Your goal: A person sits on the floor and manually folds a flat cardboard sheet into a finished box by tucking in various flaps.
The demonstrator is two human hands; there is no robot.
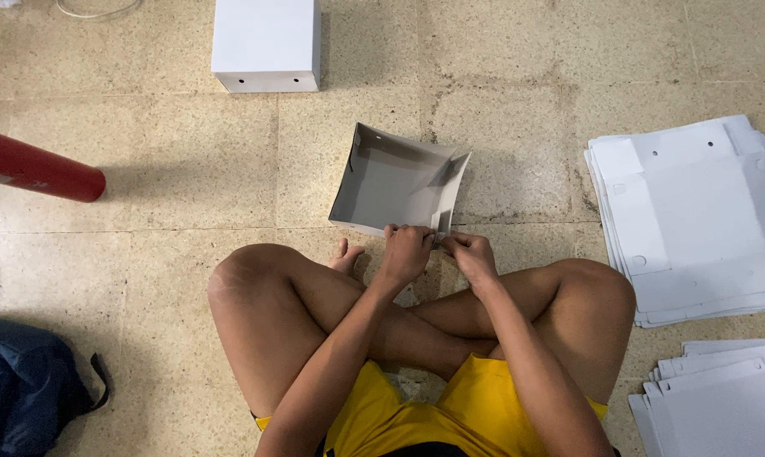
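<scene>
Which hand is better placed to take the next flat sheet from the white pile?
Probably the right hand. The stack of flat white cardboard sheets lies on the person's right side. The left hand is farther from it and pinches the near wall of the half-folded grey-white cardboard box.

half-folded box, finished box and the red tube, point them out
half-folded box (391, 182), head view, grey inner floor
finished box (266, 38), head view, white top face
red tube (35, 167), head view, middle of its side
</scene>
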